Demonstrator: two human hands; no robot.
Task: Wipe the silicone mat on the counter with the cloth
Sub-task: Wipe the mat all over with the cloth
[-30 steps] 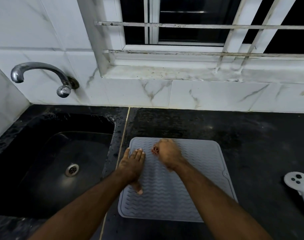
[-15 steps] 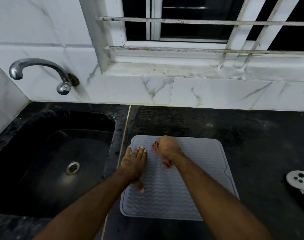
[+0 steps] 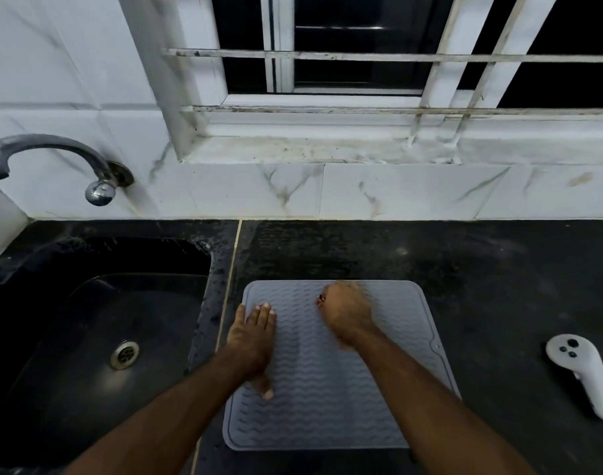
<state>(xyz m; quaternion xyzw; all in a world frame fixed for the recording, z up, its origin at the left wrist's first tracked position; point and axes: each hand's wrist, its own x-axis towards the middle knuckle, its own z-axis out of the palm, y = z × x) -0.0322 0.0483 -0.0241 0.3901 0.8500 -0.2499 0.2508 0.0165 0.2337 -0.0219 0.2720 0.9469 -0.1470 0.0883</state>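
Both hands [image 3: 255, 334] on grey mat [image 3: 327, 389] – right one blurred

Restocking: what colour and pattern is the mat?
Grey mat with raised wavy ridges, seen in the head view.

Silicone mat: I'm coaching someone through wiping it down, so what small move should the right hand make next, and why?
Probably sweep the right hand toward the near edge of the silicone mat. It sits curled near the far edge on a small reddish bit, likely the cloth, with most of the mat nearer the person. The left hand lies flat on the left edge, steadying the mat.
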